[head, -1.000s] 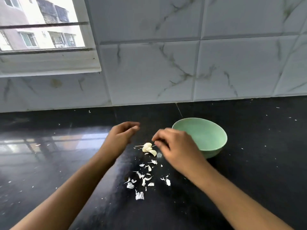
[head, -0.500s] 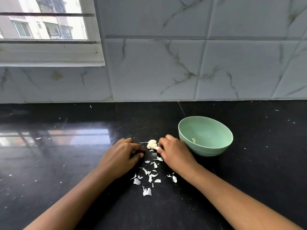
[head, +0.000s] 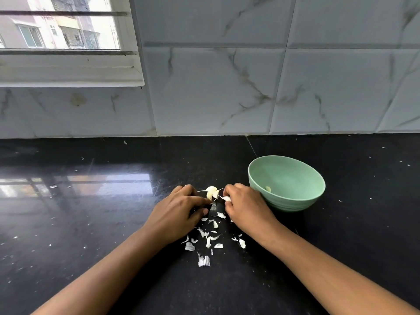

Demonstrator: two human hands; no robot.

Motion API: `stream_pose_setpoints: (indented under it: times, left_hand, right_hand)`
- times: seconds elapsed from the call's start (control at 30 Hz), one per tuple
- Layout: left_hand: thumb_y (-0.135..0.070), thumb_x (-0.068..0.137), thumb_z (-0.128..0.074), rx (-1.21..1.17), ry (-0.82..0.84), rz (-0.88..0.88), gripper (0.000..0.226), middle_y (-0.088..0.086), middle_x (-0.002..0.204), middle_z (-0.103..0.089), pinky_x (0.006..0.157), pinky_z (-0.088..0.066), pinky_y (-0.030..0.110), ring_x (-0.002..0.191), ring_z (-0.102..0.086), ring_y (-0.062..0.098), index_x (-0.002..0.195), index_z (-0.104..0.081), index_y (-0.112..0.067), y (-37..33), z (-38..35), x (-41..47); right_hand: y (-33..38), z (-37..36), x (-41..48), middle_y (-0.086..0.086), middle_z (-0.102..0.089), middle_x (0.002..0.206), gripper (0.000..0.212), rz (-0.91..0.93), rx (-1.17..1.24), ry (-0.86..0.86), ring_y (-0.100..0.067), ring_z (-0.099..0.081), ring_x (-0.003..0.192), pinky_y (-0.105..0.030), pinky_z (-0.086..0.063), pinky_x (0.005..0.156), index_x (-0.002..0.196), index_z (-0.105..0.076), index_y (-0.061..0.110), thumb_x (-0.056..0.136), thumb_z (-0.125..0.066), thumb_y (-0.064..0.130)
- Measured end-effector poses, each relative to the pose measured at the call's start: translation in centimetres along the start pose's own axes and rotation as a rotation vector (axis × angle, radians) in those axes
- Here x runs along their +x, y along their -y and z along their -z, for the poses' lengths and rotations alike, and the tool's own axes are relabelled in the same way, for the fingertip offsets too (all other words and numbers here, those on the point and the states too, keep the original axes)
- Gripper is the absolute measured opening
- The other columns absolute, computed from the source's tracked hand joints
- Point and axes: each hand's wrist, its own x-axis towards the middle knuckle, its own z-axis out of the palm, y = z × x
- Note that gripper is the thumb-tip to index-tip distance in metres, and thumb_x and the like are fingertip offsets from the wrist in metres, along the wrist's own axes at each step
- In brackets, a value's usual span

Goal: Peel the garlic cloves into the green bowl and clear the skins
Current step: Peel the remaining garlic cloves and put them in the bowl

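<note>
Garlic (head: 211, 192) spotted on counter (head: 91, 223) between both hands, just left of green bowl (head: 295, 201) holding one peeled clove (head: 268, 189). Pinched a white piece (head: 226, 198) in right hand (head: 246, 208); curled left hand (head: 179, 214) beside the garlic, grasp impossible to tell. Skins (head: 204, 261) strewn nearer.

No text, label, brand, number or sign can be read anywhere in the view. The green bowl (head: 288, 203) has a plain wall. The bench (head: 91, 223) under it, the tiled wall (head: 204, 92) behind it and the window frame (head: 68, 72) up to its left show only bare surfaces and veining.
</note>
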Motion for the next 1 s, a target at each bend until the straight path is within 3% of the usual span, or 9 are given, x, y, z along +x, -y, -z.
stream_pose_setpoints:
  times: [0.13,0.27,0.37,0.5,0.63,0.73,0.93,1.0]
  left_hand:
    - [-0.055,0.091,-0.045,0.016,0.006,-0.045,0.036,-0.019,0.099,-0.044,0.075,-0.047,0.025,0.096,-0.040,-0.002,0.123,-0.058,-0.044,0.1,0.1,0.0]
    - [-0.066,0.083,-0.028,0.028,-0.013,-0.046,0.054,-0.021,0.097,-0.045,0.076,-0.048,0.024,0.095,-0.043,-0.003,0.119,-0.060,-0.042,0.0,0.0,0.1]
    - [-0.055,0.083,-0.035,-0.015,0.010,-0.092,0.043,-0.021,0.098,-0.050,0.075,-0.050,0.028,0.096,-0.045,-0.002,0.112,-0.065,-0.044,0.2,0.4,0.0]
    - [-0.034,0.080,-0.045,-0.183,0.050,-0.117,0.033,-0.024,0.094,-0.055,0.079,-0.045,0.018,0.095,-0.051,-0.005,0.101,-0.068,-0.045,0.8,1.2,-0.2]
    - [-0.026,0.085,-0.046,-0.133,-0.002,-0.037,0.036,-0.018,0.103,-0.057,0.086,-0.045,0.025,0.102,-0.050,0.003,0.111,-0.068,-0.040,2.1,1.4,-0.1]
    - [-0.029,0.086,-0.041,-0.045,0.085,-0.094,0.043,-0.016,0.110,-0.054,0.087,-0.042,0.021,0.106,-0.046,0.005,0.121,-0.061,-0.043,1.8,0.9,-0.3]
    - [-0.007,0.081,-0.043,-0.244,0.176,-0.209,0.050,-0.015,0.110,-0.058,0.092,-0.038,0.014,0.106,-0.050,0.003,0.114,-0.069,-0.035,0.5,0.6,-0.5]
    - [-0.003,0.082,-0.047,-0.355,0.203,-0.194,0.045,-0.018,0.107,-0.062,0.089,-0.040,0.011,0.104,-0.055,-0.002,0.106,-0.072,-0.032,0.4,1.1,-0.7]
  right_hand:
    - [0.1,0.1,-0.2,-0.004,-0.058,0.111,0.020,-0.008,-0.027,0.017,-0.024,-0.056,0.102,-0.033,-0.041,0.086,0.110,-0.056,0.013,0.093,-0.047,0.018]
    - [0.1,0.4,-0.4,-0.006,-0.059,0.111,0.018,-0.035,-0.031,0.008,-0.025,-0.057,0.102,-0.035,-0.044,0.086,0.109,-0.054,0.013,0.092,-0.048,0.017]
    - [0.0,0.8,-0.7,-0.007,-0.059,0.108,0.016,-0.050,-0.046,-0.007,-0.027,-0.057,0.099,-0.037,-0.046,0.083,0.107,-0.051,0.013,0.092,-0.045,0.013]
    - [-0.2,1.5,-1.1,-0.006,-0.060,0.103,0.011,-0.020,-0.018,-0.038,-0.026,-0.057,0.095,-0.036,-0.044,0.077,0.103,-0.049,0.014,0.093,-0.044,0.014]
    - [-0.4,2.0,-1.4,0.000,-0.061,0.100,0.008,0.041,0.047,-0.050,-0.020,-0.056,0.092,-0.027,-0.031,0.067,0.101,-0.051,0.018,0.094,-0.048,0.019]
    - [-0.4,2.0,-1.5,0.003,-0.055,0.102,0.008,0.064,0.058,-0.047,-0.016,-0.055,0.092,-0.024,-0.033,0.070,0.101,-0.055,0.020,0.094,-0.053,0.021]
    - [-0.5,1.6,-1.3,0.001,-0.056,0.100,0.010,0.056,0.038,0.039,-0.018,-0.055,0.093,-0.025,-0.035,0.074,0.100,-0.057,0.018,0.094,-0.050,0.014]
    - [-0.3,1.5,-1.4,0.003,-0.060,0.098,0.010,0.053,0.148,0.136,-0.014,-0.056,0.091,-0.022,-0.036,0.071,0.095,-0.059,0.020,0.093,-0.052,0.014]
